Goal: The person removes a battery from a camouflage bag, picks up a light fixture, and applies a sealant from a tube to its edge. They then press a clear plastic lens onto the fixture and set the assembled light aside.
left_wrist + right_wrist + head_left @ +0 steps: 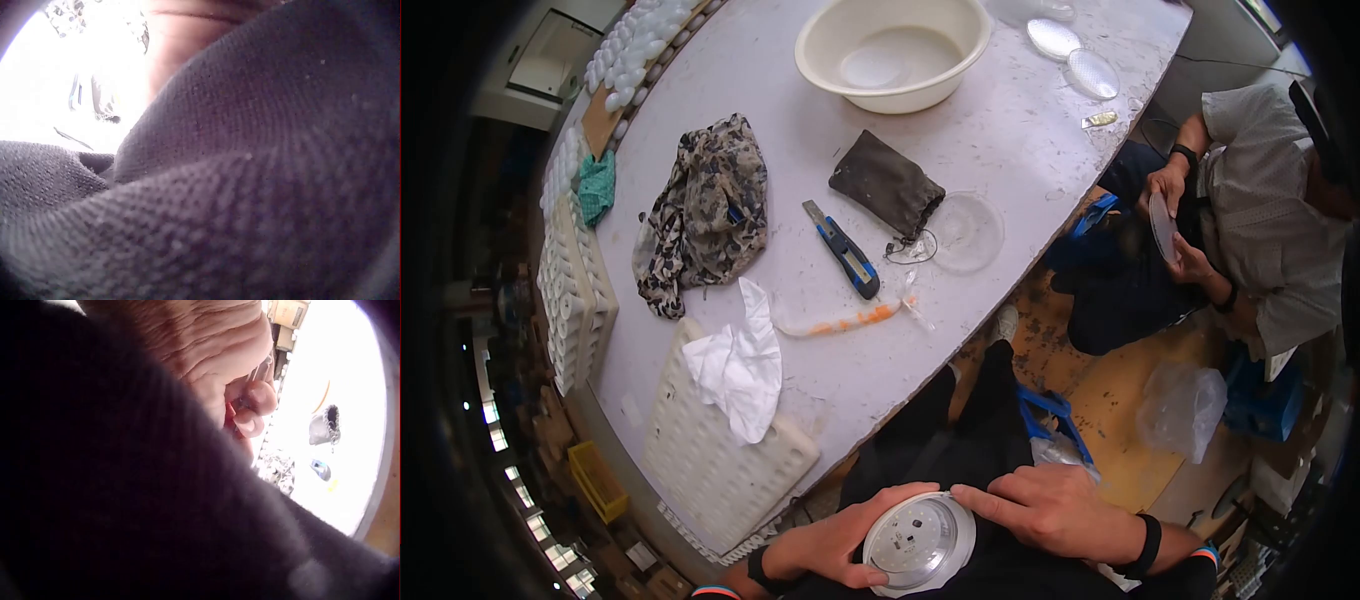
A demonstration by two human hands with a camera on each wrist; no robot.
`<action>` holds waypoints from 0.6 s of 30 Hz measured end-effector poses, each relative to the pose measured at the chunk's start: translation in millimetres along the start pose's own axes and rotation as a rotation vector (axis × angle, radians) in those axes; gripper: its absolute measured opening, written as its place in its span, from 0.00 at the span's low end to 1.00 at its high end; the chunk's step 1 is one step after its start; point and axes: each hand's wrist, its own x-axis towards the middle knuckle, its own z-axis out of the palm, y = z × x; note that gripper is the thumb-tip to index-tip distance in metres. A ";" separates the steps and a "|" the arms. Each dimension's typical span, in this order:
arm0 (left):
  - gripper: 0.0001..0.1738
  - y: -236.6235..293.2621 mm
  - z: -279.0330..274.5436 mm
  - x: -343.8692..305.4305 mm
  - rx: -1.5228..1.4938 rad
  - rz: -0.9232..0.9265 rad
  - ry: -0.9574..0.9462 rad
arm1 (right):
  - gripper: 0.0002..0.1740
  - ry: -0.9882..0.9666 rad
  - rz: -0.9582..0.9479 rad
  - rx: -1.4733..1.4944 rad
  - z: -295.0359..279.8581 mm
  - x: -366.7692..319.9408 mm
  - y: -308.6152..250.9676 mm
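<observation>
Head view: low over the person's dark lap, the left hand [840, 545] cups a round white disc [920, 545], with the thumb curled over its near rim and the fingers wrapped under its left side. The right hand [1050, 510] lies along the disc's upper rim, fingers together and pressed on its edge. Beyond them on the table [1020, 130] are a basin [892, 50], a pouch [887, 185], a knife [841, 250], a cloth [705, 210], a tissue [740, 365] and a tray [720, 450].

Left wrist view: blurred dark fabric [250, 187] fills the frame, so I cannot tell how the fingers lie.

Right wrist view: over dark fabric, the right hand [219, 356] has its fingertips [259, 397] curled close together on a thin edge.
</observation>
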 end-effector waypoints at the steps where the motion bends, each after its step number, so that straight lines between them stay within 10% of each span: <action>1: 0.52 -0.3 -0.6 0.7 -0.004 -0.009 -0.011 | 0.31 -0.007 0.001 -0.010 -0.2 1.3 -0.7; 18: 0.53 -4.0 -4.1 4.0 -0.102 0.006 0.012 | 0.29 0.186 -0.045 0.057 29.1 6.5 11.4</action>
